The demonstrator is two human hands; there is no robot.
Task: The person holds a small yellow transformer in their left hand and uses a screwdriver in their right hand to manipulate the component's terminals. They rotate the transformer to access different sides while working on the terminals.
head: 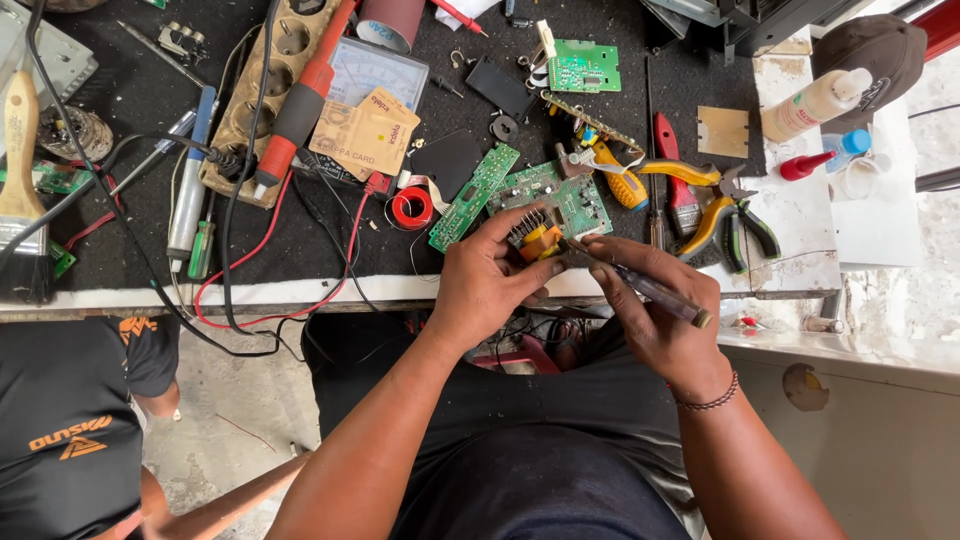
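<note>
While pinched by left hand [490, 275], transformer [538, 240] yellow-wrapped.

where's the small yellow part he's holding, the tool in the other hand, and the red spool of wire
small yellow part [541, 240], head view, on its yellow body just beyond the left hand's fingertips
dark-handled tool [650, 290], head view, mid-handle, across the right hand's fingers
red spool of wire [412, 208], head view, on its red rim, on the black mat

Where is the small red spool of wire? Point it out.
The small red spool of wire lies on the black bench mat, left of the narrow green circuit board and up-left of the left hand.
</note>
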